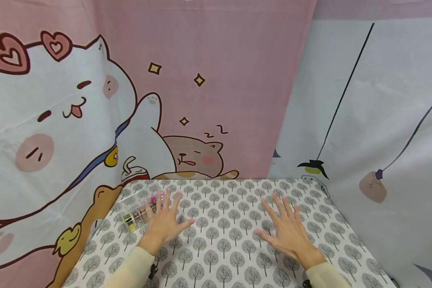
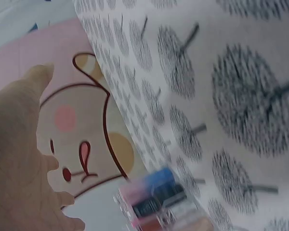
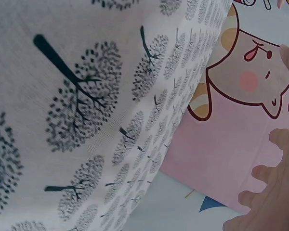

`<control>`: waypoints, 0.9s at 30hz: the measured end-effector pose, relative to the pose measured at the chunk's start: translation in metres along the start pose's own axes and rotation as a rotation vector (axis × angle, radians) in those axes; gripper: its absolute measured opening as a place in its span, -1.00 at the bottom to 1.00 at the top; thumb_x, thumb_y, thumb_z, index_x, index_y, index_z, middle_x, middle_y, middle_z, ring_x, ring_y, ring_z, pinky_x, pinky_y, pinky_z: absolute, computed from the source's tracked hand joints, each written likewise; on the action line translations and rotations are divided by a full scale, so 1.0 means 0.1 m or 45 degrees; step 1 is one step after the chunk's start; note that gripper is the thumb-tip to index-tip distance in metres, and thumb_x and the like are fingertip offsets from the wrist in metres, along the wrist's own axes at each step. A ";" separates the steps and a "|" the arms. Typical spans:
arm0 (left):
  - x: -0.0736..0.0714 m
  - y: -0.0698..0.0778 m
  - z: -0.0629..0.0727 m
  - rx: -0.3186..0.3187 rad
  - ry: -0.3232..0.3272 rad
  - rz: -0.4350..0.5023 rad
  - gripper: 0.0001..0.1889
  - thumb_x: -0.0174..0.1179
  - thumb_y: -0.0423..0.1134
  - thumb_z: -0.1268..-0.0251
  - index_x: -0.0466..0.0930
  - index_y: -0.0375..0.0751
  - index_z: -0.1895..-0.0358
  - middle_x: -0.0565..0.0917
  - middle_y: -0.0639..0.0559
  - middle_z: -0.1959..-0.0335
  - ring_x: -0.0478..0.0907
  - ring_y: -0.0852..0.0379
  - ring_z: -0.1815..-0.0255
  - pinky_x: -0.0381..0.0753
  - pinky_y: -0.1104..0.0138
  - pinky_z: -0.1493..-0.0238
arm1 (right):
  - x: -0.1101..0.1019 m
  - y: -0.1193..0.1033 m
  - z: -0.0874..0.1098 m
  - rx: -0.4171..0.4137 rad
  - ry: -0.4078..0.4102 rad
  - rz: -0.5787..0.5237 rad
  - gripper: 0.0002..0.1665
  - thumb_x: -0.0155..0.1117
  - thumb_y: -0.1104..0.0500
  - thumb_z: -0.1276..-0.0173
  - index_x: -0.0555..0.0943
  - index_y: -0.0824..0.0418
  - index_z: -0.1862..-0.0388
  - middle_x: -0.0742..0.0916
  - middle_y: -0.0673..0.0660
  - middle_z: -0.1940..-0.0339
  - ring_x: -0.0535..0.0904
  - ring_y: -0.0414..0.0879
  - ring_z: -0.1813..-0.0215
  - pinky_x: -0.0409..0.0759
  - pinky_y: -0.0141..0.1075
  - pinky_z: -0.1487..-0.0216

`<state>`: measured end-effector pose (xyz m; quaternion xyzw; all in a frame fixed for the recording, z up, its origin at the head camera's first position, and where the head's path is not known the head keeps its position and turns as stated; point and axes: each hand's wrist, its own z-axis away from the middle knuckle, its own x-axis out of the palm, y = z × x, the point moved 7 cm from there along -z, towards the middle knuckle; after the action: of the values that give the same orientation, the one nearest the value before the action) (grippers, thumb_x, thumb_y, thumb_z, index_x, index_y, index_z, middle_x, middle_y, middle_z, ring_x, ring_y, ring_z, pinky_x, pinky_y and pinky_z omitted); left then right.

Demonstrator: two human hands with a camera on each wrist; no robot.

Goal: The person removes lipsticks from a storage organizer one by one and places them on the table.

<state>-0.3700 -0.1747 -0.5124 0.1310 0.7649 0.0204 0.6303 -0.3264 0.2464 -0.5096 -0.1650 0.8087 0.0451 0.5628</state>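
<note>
I hold the left hand [image 1: 165, 223] and right hand [image 1: 287, 233] apart over the worktop [image 1: 223, 232], fingers spread and gripping nothing, perhaps so both show plainly. The clear case [image 1: 136, 202] sits at far left, near the left hand, presumably keeping its small items [image 1: 137, 217] together.

Clear compartment box [image 1: 130, 201]: one; contents partly hidden, tally uncertain. Grips: two, left hand [image 1: 164, 224] overlapping the box's right side, right hand [image 1: 289, 234] well right of it. Cream sleeves [image 1: 130, 270]: two, nearer the wearer than the box. Tree-print tabletop [image 1: 224, 260]: one, under the box. On hangings beyond the box: white cat [image 1: 68, 132], one; sleeping cat [image 1: 197, 150], one; pink hearts [image 1: 56, 47], two; yellow sparkles [image 1: 199, 80], three. Right of box: pendant lights [image 1: 373, 187], two.
</note>
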 end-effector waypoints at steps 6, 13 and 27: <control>-0.11 -0.29 -0.08 -0.053 0.019 -0.010 0.28 0.21 0.71 -0.45 -0.08 0.12 -0.99 -0.14 -0.35 -0.99 -0.23 -0.63 -0.95 -0.45 -0.76 -0.76 | -0.05 0.01 -0.04 -0.042 0.060 0.035 0.28 0.34 -0.62 -0.53 0.13 -0.15 -1.00 0.16 0.31 -1.00 0.13 0.58 -0.92 0.04 0.74 -0.80; -0.20 -0.68 -0.12 -0.129 0.022 0.036 0.33 0.31 0.65 -0.44 -0.10 0.00 -0.99 -0.16 -0.45 -0.97 -0.30 -0.69 -0.94 -0.54 -0.82 -0.67 | -0.12 -0.04 -0.11 -0.106 0.113 0.063 0.23 0.35 -0.58 -0.56 0.21 -0.06 -0.97 0.34 0.37 -0.93 0.34 0.57 -0.82 0.26 0.68 -0.76; -0.26 -1.36 -0.05 -0.251 0.006 0.159 0.44 0.64 0.43 -0.26 -0.11 -0.07 -0.97 -0.23 -0.66 -0.90 -0.42 -0.91 -0.83 -0.43 -1.00 -0.46 | -0.10 -0.30 -0.21 -0.156 0.102 -0.004 0.13 0.41 -0.48 -0.58 0.30 -0.07 -0.94 0.35 0.28 -0.94 0.42 0.49 -0.79 0.40 0.59 -0.76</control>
<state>-0.3943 -0.3110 -0.5128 0.1155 0.7512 0.1351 0.6357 -0.3330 0.2149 -0.4894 -0.2021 0.8261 0.0871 0.5187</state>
